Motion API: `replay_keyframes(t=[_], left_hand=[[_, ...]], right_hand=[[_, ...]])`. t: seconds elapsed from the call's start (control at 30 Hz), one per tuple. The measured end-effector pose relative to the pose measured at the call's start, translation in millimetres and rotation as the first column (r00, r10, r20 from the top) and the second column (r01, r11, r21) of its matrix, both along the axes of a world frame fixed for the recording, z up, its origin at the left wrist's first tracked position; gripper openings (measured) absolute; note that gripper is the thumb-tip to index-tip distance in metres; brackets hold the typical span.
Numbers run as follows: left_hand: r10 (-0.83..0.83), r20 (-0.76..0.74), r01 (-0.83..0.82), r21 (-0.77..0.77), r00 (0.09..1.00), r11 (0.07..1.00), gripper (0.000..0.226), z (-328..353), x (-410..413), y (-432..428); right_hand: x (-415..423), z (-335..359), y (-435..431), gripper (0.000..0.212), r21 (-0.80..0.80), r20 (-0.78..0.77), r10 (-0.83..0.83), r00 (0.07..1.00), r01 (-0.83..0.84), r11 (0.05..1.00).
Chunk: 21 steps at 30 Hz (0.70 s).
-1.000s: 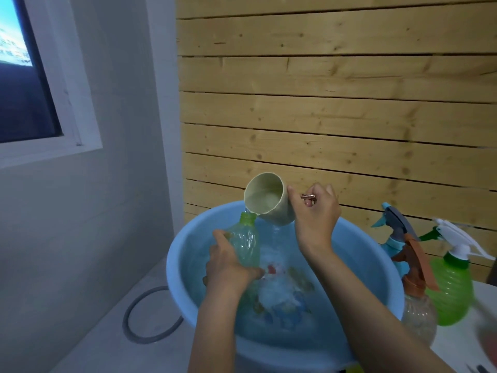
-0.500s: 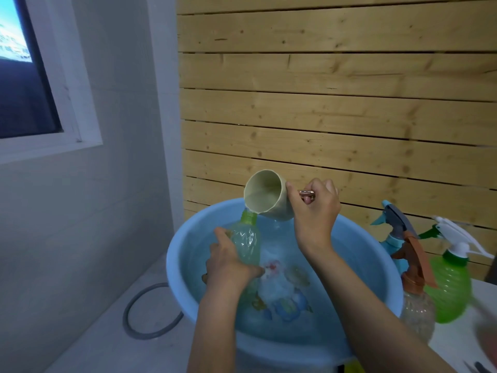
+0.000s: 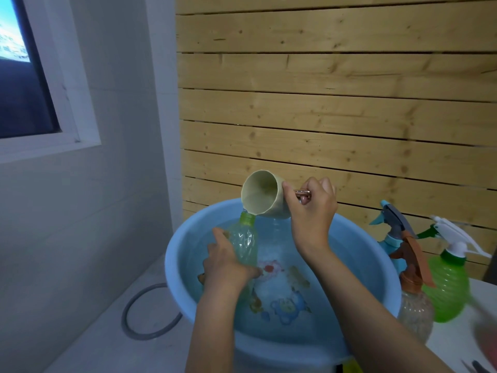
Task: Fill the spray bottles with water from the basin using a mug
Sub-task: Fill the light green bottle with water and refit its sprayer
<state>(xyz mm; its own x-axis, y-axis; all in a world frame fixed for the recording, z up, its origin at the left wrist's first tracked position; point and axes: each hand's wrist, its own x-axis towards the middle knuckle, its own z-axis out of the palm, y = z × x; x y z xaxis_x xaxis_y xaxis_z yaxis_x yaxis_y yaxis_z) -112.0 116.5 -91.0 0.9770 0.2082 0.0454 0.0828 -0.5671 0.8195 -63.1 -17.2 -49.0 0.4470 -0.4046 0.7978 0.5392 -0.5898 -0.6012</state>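
Pale pine planks (image 3: 336, 117) fill the far wall, with a white-framed window (image 3: 24, 76) on the grey wall to the left. Near centre sits the blue basin (image 3: 172, 275), holding water over a cartoon print on its bottom.

From my feed, the left hand (image 3: 226, 267) grips a clear green bottle (image 3: 244, 243) with no sprayer fitted. Its fingers (image 3: 219, 234) are wrapped round the lower body, holding it roughly upright over the left half of the basin. The right hand (image 3: 312, 211) holds the cream mug (image 3: 265, 195) by its copper-coloured handle (image 3: 302, 193), fingers curled tight round it. The mug is tipped far over, mouth facing me, its lip just above the bottle's green neck, and a thin thread of water runs between them.

Both forearms cross the near side of the basin and hide part of its rim.

On the white worktop (image 3: 451, 345) to the right stand three spray bottles close together. A clear one with a brown trigger (image 3: 415, 310) is nearest the basin. A blue one (image 3: 390, 246) is partly hidden behind it. A green one with a white trigger (image 3: 446, 289) stands furthest right.

On the floor to the left, a grey hose (image 3: 125, 316) lies in a loop, partly covered by the basin.
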Motion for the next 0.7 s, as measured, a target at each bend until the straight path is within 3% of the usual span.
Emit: replay_keyframes(t=[0.7], left_hand=[[-0.003,-0.022,0.004,0.021,1.000,1.000,0.080,2.1,-2.4,-0.1]], right_hand=[[-5.1,0.6,1.9,0.040,-0.118,0.064,-0.001,0.998,0.008,0.993]])
